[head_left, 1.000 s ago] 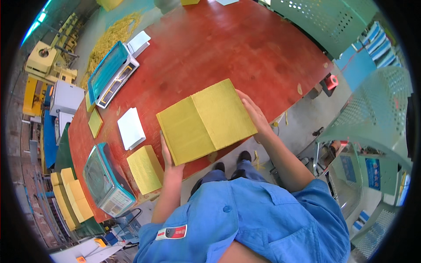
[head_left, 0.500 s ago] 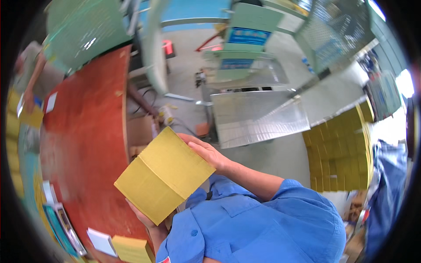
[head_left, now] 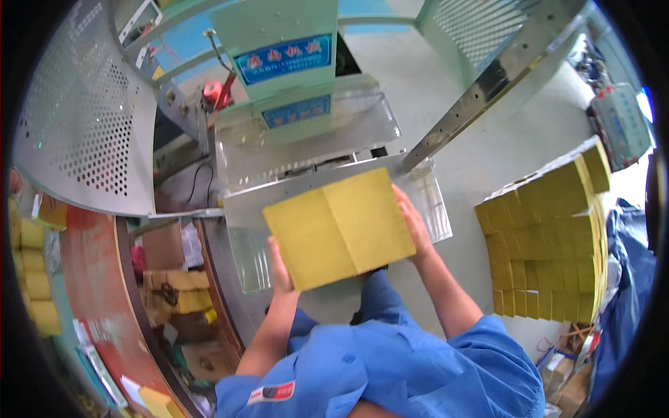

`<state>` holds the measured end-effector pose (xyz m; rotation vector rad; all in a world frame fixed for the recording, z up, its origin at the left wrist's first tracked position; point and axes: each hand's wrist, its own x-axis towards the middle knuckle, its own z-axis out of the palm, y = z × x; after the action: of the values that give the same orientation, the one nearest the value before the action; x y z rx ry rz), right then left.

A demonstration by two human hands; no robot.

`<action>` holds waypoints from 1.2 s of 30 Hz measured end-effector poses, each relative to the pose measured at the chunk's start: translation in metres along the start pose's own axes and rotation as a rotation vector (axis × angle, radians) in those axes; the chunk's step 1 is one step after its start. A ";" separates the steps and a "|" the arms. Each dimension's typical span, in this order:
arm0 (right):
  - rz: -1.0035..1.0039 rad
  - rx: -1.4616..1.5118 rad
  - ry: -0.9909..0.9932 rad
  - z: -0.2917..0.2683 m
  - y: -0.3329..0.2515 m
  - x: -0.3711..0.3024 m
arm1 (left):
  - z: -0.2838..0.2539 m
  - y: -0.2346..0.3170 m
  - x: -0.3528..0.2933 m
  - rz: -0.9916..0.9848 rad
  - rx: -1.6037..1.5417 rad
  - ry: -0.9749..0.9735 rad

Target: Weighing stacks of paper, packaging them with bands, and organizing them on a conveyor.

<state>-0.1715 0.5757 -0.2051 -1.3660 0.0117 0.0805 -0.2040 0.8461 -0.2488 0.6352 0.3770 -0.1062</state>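
Between my two hands is a rectangle of yellow paper (head_left: 313,240), with a crease or seam running across its middle. Whether it is one sheet or a thick stack I cannot tell. My left hand (head_left: 281,268) grips its left edge near the lower corner, and my right hand (head_left: 414,223) holds the right edge. Most of the fingers are hidden under the paper. Below and beyond it lies a machine's shiny metal table (head_left: 244,240), with a clear plastic cover (head_left: 300,150) behind.
A perforated guard panel (head_left: 90,118) and a slanted metal bar (head_left: 481,90) flank the machine. Stacked yellow paper bundles (head_left: 540,244) stand at right. At left is a red worktable (head_left: 97,272), beside an open compartment holding scraps (head_left: 181,292). Another person's hand (head_left: 17,182) shows at far left.
My body and view have turned right, from the red table to the machine. The yellow paper has come round with both hands, now held in front of the metal table.
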 end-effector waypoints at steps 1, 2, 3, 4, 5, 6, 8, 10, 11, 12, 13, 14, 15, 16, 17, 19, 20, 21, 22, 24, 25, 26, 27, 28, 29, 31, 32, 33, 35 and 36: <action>0.008 -0.031 -0.042 -0.019 -0.004 0.011 | -0.004 -0.019 0.012 -0.025 0.080 0.006; 0.035 -0.012 -0.068 -0.035 0.000 0.019 | 0.005 -0.032 0.027 -0.050 0.154 0.000; 0.054 0.069 -0.058 -0.049 0.008 0.025 | 0.009 -0.039 0.032 -0.036 0.160 0.041; 0.066 0.143 -0.046 -0.064 0.012 0.036 | 0.016 -0.044 0.043 -0.029 0.158 -0.006; 0.067 0.206 -0.021 -0.067 0.014 0.038 | 0.022 -0.047 0.042 -0.029 0.160 -0.045; 0.093 0.221 -0.042 -0.076 0.012 0.041 | 0.028 -0.047 0.039 -0.018 0.165 -0.009; 0.075 0.257 -0.104 -0.081 0.011 0.052 | 0.036 -0.035 0.041 -0.051 0.242 0.060; 0.094 0.275 -0.109 -0.085 0.013 0.054 | 0.039 -0.036 0.036 -0.014 0.276 0.121; 0.101 0.275 -0.103 -0.087 0.014 0.054 | 0.040 -0.036 0.034 0.015 0.300 0.162; 0.107 0.277 -0.114 -0.087 0.013 0.055 | 0.040 -0.034 0.033 0.022 0.297 0.172; 0.107 0.265 -0.114 -0.087 0.012 0.054 | 0.040 -0.031 0.032 0.014 0.285 0.115; 0.106 0.251 -0.113 -0.087 0.011 0.054 | 0.041 -0.029 0.032 0.007 0.271 0.055; 0.109 0.246 -0.118 -0.085 0.008 0.055 | 0.042 -0.032 0.033 0.009 0.264 0.058; 0.105 0.237 -0.119 -0.079 0.006 0.055 | 0.045 -0.036 0.033 0.012 0.285 0.076; 0.100 0.226 -0.118 -0.074 0.003 0.055 | 0.049 -0.039 0.034 0.015 0.305 0.092; 0.086 0.162 -0.100 -0.069 -0.002 0.065 | 0.058 -0.038 0.043 0.039 0.284 0.063; 0.079 0.106 -0.080 -0.068 -0.003 0.071 | 0.064 -0.037 0.048 0.058 0.269 0.043; 0.076 0.101 -0.085 -0.072 0.002 0.083 | 0.070 -0.033 0.057 0.063 0.264 0.042; 0.056 0.087 -0.101 -0.079 0.010 0.098 | 0.079 -0.026 0.067 0.077 0.272 0.028; 0.035 0.075 -0.116 -0.073 0.008 0.122 | 0.086 -0.014 0.093 0.090 0.283 0.014; 0.056 0.131 -0.107 -0.063 -0.004 0.132 | 0.085 -0.009 0.107 0.151 0.319 -0.022; 0.071 0.184 -0.088 -0.058 -0.012 0.141 | 0.088 -0.007 0.120 0.208 0.356 -0.067; 0.031 0.166 -0.089 -0.060 0.000 0.150 | 0.091 -0.005 0.129 0.206 0.355 -0.067; 0.028 0.165 -0.091 -0.061 0.005 0.153 | 0.097 -0.001 0.139 0.125 0.336 -0.075; 0.077 0.206 -0.051 -0.062 0.009 0.154 | 0.102 0.002 0.146 0.045 0.316 -0.082; 0.131 0.247 -0.019 -0.065 0.014 0.156 | 0.111 0.008 0.151 0.036 0.318 -0.080; 0.132 0.234 -0.005 -0.066 0.015 0.157 | 0.114 0.009 0.150 0.024 0.321 -0.078; 0.133 0.220 0.007 -0.068 0.015 0.157 | 0.117 0.007 0.148 0.029 0.318 -0.068; 0.146 0.235 -0.010 -0.066 0.011 0.160 | 0.118 0.007 0.146 0.072 0.294 -0.089; 0.156 0.245 -0.016 -0.065 0.010 0.161 | 0.115 0.009 0.145 0.081 0.294 -0.077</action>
<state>-0.0094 0.5226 -0.2365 -1.1179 0.1117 0.2140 -0.0318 0.7871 -0.2137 0.9334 0.2620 -0.1095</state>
